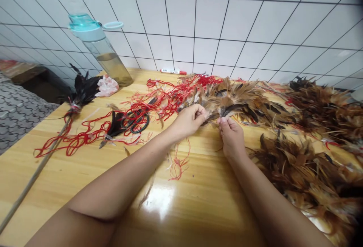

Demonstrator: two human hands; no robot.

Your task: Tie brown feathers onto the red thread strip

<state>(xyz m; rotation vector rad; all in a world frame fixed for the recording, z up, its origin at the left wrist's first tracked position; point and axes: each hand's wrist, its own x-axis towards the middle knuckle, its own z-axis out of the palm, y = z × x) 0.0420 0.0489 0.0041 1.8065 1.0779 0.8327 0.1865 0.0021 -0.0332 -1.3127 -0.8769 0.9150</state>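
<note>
My left hand [189,120] is closed in a pinch on the near edge of a strip of brown feathers [241,101] lying across the wooden table [85,179]. Close beside it, my right hand [231,133] is also closed, its fingers pinching the same feather strip from below. Tangled red thread [159,101] spreads out to the left of the feathers, and some loose strands [178,163] hang below my left wrist. Black-handled scissors [138,121] lie in the thread.
A clear bottle [104,52] with a teal lid stands at the back left, beside a pink cloth [107,86]. A thin stick [36,171] tipped with black feathers [83,90] lies at left. More brown feather piles [309,163] fill the right side. A red marker [173,72] lies by the tiled wall.
</note>
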